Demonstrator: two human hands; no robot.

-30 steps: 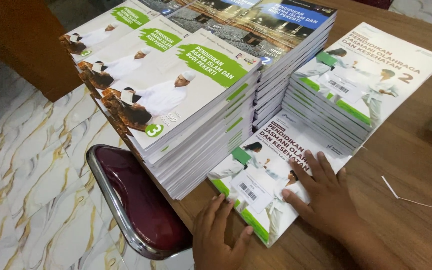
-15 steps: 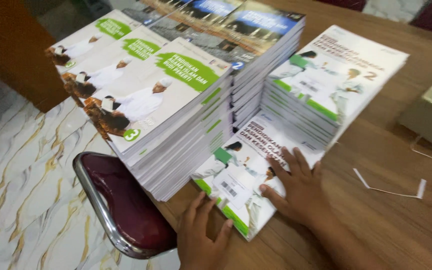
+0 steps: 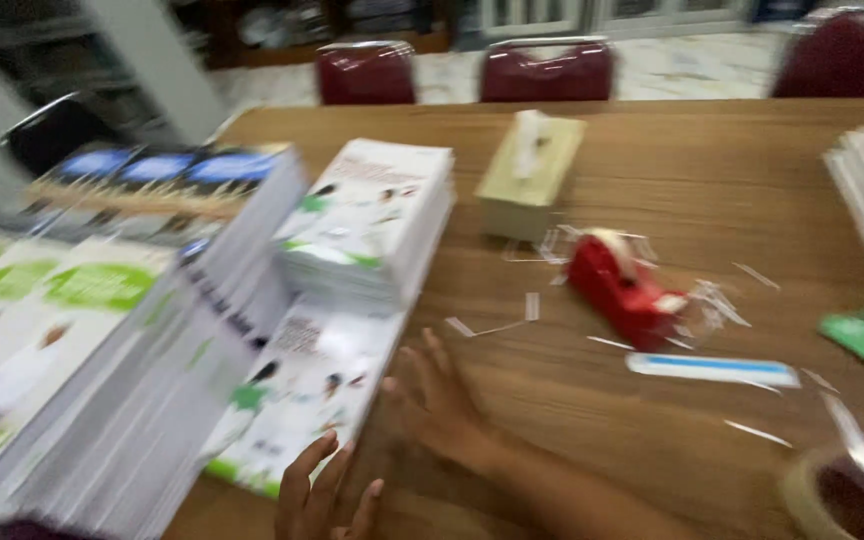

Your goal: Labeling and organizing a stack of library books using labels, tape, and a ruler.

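One thin white-and-green paperback book [image 3: 302,400] lies flat on the wooden tabletop [image 3: 652,170], beside taller stacks [image 3: 362,225]. Left hand [image 3: 327,495] and right hand [image 3: 437,400] touch its edge, fingers spread, gripping nothing. A careless shove could topple stacks.

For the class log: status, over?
Left hand open at the book's near edge. Right hand open, flat on table beside it. Book stacks crowd the far side.
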